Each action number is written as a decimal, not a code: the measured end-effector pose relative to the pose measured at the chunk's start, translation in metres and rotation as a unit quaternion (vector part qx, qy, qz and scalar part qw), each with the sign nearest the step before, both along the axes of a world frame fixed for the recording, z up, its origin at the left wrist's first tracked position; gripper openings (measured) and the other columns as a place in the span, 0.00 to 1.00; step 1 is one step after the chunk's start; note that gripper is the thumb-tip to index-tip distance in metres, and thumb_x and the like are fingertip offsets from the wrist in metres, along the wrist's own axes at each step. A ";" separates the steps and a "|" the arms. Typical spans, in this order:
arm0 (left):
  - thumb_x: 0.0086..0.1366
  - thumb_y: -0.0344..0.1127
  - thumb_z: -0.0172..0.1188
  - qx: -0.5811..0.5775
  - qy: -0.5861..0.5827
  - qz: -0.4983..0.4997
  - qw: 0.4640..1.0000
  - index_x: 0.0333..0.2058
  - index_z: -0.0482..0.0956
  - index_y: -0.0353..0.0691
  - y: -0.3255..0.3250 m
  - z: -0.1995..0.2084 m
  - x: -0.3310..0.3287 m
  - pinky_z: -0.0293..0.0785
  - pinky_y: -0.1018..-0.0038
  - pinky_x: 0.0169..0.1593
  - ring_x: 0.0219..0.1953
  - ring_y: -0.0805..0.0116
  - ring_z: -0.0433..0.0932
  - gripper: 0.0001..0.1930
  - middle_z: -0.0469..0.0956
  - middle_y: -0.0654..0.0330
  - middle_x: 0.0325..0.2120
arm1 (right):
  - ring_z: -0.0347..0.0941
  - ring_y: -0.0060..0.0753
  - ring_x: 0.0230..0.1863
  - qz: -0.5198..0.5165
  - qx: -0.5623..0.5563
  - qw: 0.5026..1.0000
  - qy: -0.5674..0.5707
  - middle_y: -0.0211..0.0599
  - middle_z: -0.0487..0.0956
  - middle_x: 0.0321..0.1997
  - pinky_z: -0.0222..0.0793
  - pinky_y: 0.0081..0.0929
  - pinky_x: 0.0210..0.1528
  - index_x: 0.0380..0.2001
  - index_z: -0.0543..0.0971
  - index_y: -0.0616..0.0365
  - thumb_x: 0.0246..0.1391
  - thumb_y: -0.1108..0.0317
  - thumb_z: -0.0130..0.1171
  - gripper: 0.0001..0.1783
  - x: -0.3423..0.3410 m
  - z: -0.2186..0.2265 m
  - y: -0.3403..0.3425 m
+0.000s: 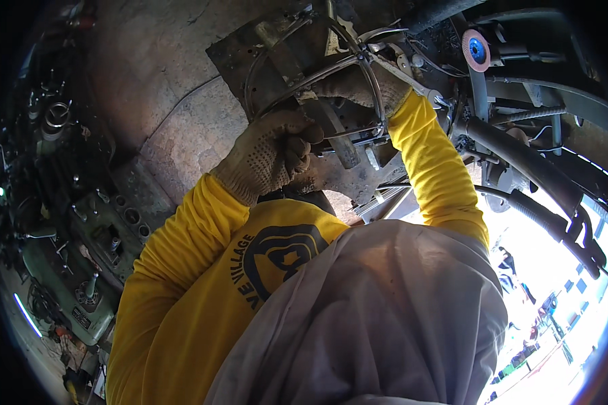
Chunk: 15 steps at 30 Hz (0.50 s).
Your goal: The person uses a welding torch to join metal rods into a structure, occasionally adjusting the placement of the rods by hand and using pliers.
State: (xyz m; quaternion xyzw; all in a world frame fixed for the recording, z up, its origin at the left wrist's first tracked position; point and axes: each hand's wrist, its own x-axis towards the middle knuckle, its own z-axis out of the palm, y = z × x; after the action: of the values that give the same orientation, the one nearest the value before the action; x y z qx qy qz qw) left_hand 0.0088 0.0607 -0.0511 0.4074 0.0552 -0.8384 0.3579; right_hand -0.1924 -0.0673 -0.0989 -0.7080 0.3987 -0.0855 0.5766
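A frame of bent metal rods, with curved and straight bars, lies over a dark steel plate at the top middle. My left hand, in a dotted knit work glove, is closed at the frame's near left side. A lower rod meets its curled fingers, whose inner side is hidden. Past the frame's near upright rod, my right hand reaches left, also gloved. Rods cross in front of it and its fingertips are in shadow, so its grip is unclear. Beside my right wrist lies a pair of locking pliers.
An angle grinder with a pinkish flap disc hangs at the upper right. Dark pipes and cables run below it. A green machine with levers stands at the left. A thin cable crosses the stained concrete floor.
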 end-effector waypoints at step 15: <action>0.65 0.25 0.62 -0.656 -0.645 -0.183 0.346 0.47 0.78 0.34 0.016 0.003 0.038 0.79 0.74 0.27 0.23 0.69 0.79 0.12 0.81 0.57 0.31 | 0.84 0.42 0.43 0.066 -0.300 0.948 0.083 0.40 0.87 0.42 0.77 0.35 0.48 0.47 0.85 0.54 0.58 0.61 0.69 0.16 -0.054 -0.017 0.008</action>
State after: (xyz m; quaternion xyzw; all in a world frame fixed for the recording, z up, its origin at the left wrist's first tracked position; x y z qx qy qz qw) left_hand 0.0468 0.0769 -0.0480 0.4567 -0.8365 -0.1295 0.2736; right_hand -0.2464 -0.0596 -0.1157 -0.8778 0.3534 -0.1038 0.3063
